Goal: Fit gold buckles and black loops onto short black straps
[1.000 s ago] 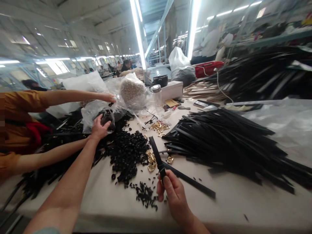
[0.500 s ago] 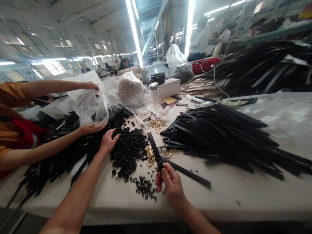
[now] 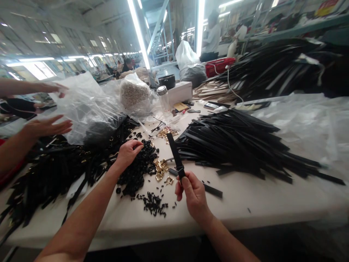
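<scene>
My right hand (image 3: pixel 193 194) grips a black strap (image 3: pixel 174 151) that stands tilted up from the fist, with a small black loop around it just above the fingers. My left hand (image 3: pixel 130 151) is over the pile of small black loops (image 3: pixel 136 174), thumb and fingers pinched together; what is between them, if anything, I cannot make out. Gold buckles (image 3: pixel 160 169) lie between the loops and the strap. Nearer me is a small heap of tiny black pieces (image 3: pixel 155 204). Another black strap (image 3: pixel 212 190) lies flat on the table behind my right hand.
A large stack of black straps (image 3: pixel 231 142) spreads to the right. At left, a co-worker's hands (image 3: pixel 47 127) are at a clear plastic bag (image 3: pixel 89 109) above more buckled straps (image 3: pixel 49 174). Further back stand a lidded jar (image 3: pixel 163 97), a white box (image 3: pixel 180 92) and a bag of pale pellets (image 3: pixel 133 92).
My left hand has gone from spread fingers to a pinch over the loops. The co-worker's hands have moved left and the plastic bag has settled lower. My right hand keeps the strap.
</scene>
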Available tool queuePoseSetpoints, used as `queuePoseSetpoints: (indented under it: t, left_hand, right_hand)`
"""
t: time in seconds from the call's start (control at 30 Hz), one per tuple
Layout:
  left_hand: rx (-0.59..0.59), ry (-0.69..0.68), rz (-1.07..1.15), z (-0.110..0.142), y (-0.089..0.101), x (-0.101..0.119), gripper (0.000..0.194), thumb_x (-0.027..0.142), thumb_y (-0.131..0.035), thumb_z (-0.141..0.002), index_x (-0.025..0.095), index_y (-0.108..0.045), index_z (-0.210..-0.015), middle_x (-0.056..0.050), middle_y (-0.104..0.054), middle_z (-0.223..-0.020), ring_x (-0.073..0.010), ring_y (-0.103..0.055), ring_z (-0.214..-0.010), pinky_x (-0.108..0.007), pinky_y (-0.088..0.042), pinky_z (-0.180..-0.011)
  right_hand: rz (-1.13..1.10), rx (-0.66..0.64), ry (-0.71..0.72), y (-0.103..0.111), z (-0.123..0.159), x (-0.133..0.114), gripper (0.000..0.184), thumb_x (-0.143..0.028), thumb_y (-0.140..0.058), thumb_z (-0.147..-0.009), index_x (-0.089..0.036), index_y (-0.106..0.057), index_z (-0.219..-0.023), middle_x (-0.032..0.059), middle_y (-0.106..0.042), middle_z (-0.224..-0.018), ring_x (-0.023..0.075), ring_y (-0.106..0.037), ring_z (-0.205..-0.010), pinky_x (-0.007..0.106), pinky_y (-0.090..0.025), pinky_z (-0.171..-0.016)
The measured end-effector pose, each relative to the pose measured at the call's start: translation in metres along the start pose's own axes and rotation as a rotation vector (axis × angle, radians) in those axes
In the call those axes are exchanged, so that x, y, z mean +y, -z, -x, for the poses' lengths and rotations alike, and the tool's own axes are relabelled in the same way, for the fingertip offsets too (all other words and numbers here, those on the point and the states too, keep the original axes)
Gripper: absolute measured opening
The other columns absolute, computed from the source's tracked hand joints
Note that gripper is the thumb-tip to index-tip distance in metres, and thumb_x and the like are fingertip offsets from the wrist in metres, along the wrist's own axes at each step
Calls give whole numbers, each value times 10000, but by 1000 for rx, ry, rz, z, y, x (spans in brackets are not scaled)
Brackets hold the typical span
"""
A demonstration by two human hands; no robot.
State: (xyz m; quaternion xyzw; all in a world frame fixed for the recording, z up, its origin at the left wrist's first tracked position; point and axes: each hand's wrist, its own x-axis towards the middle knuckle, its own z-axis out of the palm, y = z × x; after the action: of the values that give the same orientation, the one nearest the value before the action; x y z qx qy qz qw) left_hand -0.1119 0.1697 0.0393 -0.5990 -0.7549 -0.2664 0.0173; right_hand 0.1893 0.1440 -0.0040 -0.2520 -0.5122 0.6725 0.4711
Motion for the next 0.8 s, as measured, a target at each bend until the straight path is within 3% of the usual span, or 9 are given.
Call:
queuePoseSetpoints:
  t: [0.17, 0.37, 0.57, 0.8]
  left_hand:
    - [-179, -69, -46, -17, -26, 32, 191, 382, -635, -802, 226, -738, -843, -36, -720, -831, -206, -646, -760, -311, -490, -764]
    - [-281, -72, -142, -34, -54, 49, 42, 229, -694, -694, 243, -727, -717, -53, -703, -762, -256, -644, -821, -335, -477, -797]
    - [-260, -49, -90, -32, -57, 49, 112, 175, -677, -655, 237, -713, -740, -55, -704, -779, -259, -648, -834, -344, -485, -826]
    - [-152, 51, 137, 10, -44, 49, 274, 377, -618, -778, 180, -665, -962, -28, -709, -819, -177, -649, -721, -283, -520, -693]
  right_hand:
    - [-19, 35, -2, 9, -5, -1, 373, -545, -513, -954, -182, -537, -871, -33, -589, -588, 87, -511, -416, 213, -392, -437]
    - [-24, 35, -20, 9, -4, 0, 389, -563, -503, -952, -182, -536, -877, -33, -592, -595, 88, -517, -422, 212, -389, -438]
    - [-55, 28, -27, 10, -4, 1, 373, -547, -505, -956, -184, -538, -884, -44, -581, -596, 81, -516, -421, 204, -388, -440]
    - [-20, -19, -38, 8, -3, 4, 372, -537, -491, -961, -180, -534, -863, -46, -586, -598, 74, -517, -410, 193, -379, -422]
